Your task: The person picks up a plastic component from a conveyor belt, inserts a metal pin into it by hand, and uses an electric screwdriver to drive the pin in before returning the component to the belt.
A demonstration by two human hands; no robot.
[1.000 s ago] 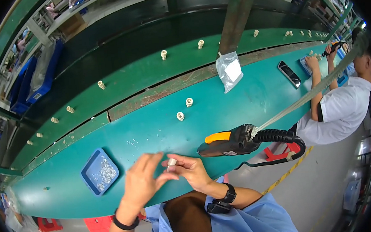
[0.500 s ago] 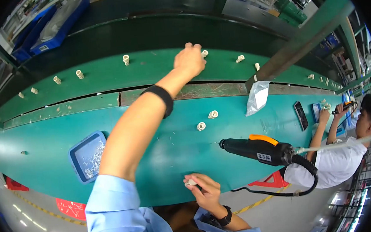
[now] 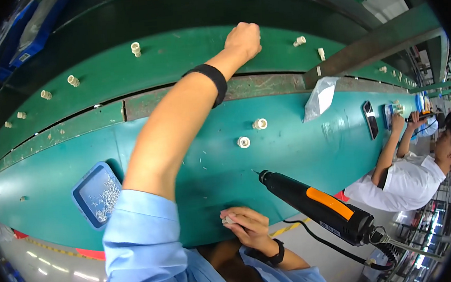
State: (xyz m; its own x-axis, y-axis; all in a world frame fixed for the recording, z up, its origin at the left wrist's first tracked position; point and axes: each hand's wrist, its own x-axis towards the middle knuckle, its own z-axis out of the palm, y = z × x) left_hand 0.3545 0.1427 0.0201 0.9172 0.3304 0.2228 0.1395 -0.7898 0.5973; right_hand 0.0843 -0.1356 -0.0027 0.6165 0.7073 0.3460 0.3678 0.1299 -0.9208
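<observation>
My left hand [image 3: 243,40] is stretched out over the green far strip, its fingers curled closed. A cream plastic fitting seen at its fingers a moment ago is now hidden by the hand. Close to the near table edge, my right hand [image 3: 247,227] pinches a small cream plastic fitting [image 3: 228,220] between thumb and fingers. Two more cream fittings, one farther [image 3: 259,124] and one nearer [image 3: 243,142], stand on the teal tabletop between my hands. A black electric screwdriver [image 3: 315,203] with an orange lever points its bit leftward, right of my right hand.
A blue tray [image 3: 79,202] of small silver screw-like pieces lies left of my left arm. Several cream fittings [image 3: 135,49] stand along the green strip. At right are a clear bag [image 3: 320,99], a phone [image 3: 370,120], a green post [image 3: 377,44] and a co-worker [image 3: 408,179] holding a tool.
The view has shifted, so the strip sits higher. My left hand has closed over the fitting at its fingers. The screwdriver has swung, its rear end lower. My right hand keeps its pinch.
</observation>
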